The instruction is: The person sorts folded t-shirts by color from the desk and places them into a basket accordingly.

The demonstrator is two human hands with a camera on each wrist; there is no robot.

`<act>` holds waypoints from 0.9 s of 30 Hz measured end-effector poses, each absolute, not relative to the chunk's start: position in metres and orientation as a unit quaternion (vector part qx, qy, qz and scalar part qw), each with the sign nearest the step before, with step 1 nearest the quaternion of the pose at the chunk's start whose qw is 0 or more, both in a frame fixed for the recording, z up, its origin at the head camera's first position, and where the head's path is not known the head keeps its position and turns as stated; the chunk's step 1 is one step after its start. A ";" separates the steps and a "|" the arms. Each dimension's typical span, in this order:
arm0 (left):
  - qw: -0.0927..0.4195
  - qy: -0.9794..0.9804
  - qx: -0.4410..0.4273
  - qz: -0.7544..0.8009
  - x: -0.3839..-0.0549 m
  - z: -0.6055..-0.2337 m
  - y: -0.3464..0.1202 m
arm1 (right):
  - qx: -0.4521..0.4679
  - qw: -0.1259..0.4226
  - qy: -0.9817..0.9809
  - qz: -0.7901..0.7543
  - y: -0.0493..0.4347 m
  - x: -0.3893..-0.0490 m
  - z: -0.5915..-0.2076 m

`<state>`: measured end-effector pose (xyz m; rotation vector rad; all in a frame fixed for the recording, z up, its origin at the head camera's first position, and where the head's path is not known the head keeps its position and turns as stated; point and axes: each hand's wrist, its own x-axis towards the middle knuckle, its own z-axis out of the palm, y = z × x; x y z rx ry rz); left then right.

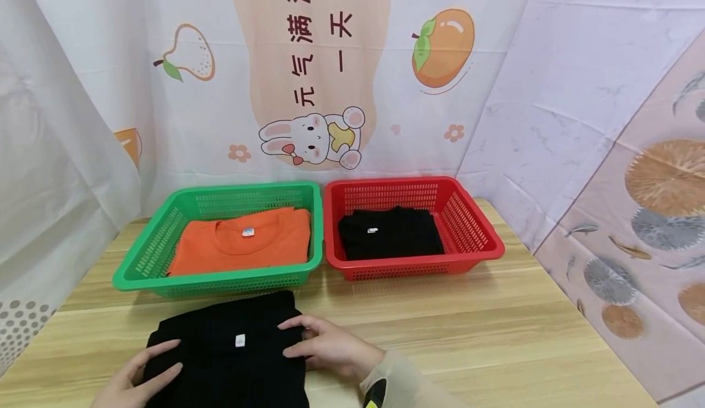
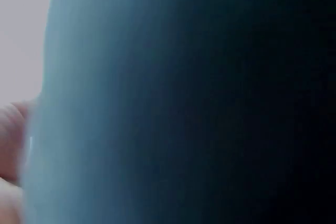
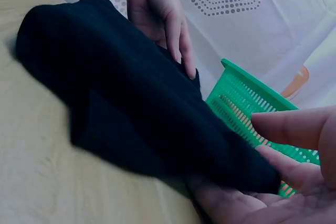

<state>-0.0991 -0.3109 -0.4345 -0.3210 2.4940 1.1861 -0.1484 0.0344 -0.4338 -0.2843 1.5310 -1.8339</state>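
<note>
A folded black T-shirt (image 1: 220, 359) with a white neck label lies at the front left of the table in the head view. My left hand (image 1: 140, 377) holds its left side, two digits showing on top. On the opposite side, my right hand (image 1: 330, 347) grips the edge. In the right wrist view, some fingers of the right hand (image 3: 299, 166) are beneath the black fabric (image 3: 131, 93), which looks raised and tilted; the left hand (image 3: 157, 14) is at its far side. Blurred dark fabric (image 2: 184, 98) fills most of the left wrist view.
A green basket (image 1: 217, 278) holding a folded orange T-shirt (image 1: 259, 243) stands just behind the black one. Beside it on the right is a red basket (image 1: 413, 264) with another folded black garment (image 1: 396, 237). A printed curtain (image 1: 385, 120) hangs behind the wooden table (image 1: 468, 334).
</note>
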 end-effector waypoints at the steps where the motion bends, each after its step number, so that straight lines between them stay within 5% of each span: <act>1: 0.178 0.887 -0.101 0.413 -0.100 -0.435 -0.309 | -0.113 0.367 0.590 -0.710 0.035 -0.148 -0.434; 9: 0.167 0.919 -0.052 0.353 -0.104 -0.435 -0.301 | -0.108 0.389 0.585 -0.703 0.037 -0.149 -0.432; 18: 0.217 0.879 0.064 0.420 -0.106 -0.438 -0.316 | -0.102 0.363 0.595 -0.710 0.036 -0.151 -0.431; 27: 0.211 0.872 0.122 0.425 -0.106 -0.436 -0.318 | -0.137 0.345 0.631 -0.681 0.042 -0.151 -0.416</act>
